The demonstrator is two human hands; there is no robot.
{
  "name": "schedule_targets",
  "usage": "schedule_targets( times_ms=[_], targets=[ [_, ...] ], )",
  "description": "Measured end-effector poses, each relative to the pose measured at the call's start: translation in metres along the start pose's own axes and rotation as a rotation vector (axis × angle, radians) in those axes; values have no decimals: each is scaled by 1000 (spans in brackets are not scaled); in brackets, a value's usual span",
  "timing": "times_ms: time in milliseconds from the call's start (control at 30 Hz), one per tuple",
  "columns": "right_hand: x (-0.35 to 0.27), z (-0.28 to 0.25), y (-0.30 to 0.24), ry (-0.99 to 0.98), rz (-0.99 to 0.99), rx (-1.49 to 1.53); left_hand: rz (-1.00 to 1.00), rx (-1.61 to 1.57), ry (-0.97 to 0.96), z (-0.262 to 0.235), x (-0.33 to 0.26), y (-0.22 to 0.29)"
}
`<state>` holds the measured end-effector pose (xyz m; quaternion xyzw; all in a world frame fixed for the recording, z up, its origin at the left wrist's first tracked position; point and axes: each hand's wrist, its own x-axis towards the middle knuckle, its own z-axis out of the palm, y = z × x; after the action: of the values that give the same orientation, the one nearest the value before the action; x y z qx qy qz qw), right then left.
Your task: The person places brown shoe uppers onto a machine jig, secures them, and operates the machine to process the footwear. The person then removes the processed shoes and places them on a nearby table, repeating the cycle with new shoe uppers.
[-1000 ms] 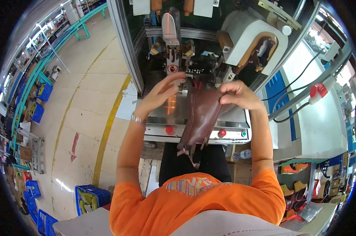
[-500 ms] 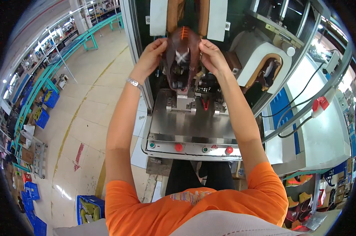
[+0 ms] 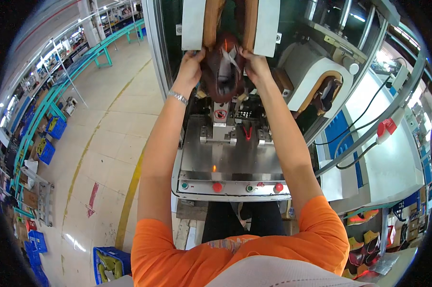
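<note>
A dark brown shoe upper [image 3: 209, 79] with orange lacing stands between my hands at the left station of a machine, its opening toward me. My left hand [image 3: 190, 67] pinches its left side and my right hand [image 3: 255, 64] grips its right side, both with bent fingers. Two tan-padded white clamp arms [image 3: 266, 27] flank the shoe upper's far end. Below it is a metal bracket [image 3: 221, 119] bearing a red prohibition sign. To the right, a second dark shoe upper [image 3: 325, 95] sits inside a white U-shaped clamp [image 3: 316, 69] with tan padding.
A steel worktop [image 3: 235, 160] lies below my hands, with red buttons [image 3: 217, 187] and green ones along its front panel. Red-handled pliers [image 3: 247, 132] rest near the bracket. A metal post [image 3: 161, 48] rises left of my left hand. Cables and a red plug [image 3: 387, 127] hang at right.
Both hands have shifted slightly with the shoe upper, which has tilted so that its opening shows more and its orange lacing less. It now sits deeper between the padded arms.
</note>
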<state>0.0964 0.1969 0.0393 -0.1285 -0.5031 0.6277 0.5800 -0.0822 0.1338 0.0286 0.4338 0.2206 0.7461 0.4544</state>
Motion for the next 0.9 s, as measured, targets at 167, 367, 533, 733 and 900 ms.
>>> schedule_targets(
  times_ms=[167, 367, 533, 733, 900],
  targets=[
    [-4, -7, 12, 34, 97, -22, -141, 34, 97, -18, 3, -15],
    [-101, -26, 39, 447, -88, -392, 837, 1196, 239, 12, -79, 9],
    [-145, -29, 89, 188, 551, 299, 926, 1591, -163, 89, -124, 57],
    [-157, -48, 129, -38, 673, 806, 756, 1968, -315, 102, -116, 74],
    [-126, -53, 155, 124, 513, 769, 802, 1955, -296, 80, -135, 32]
  ],
)
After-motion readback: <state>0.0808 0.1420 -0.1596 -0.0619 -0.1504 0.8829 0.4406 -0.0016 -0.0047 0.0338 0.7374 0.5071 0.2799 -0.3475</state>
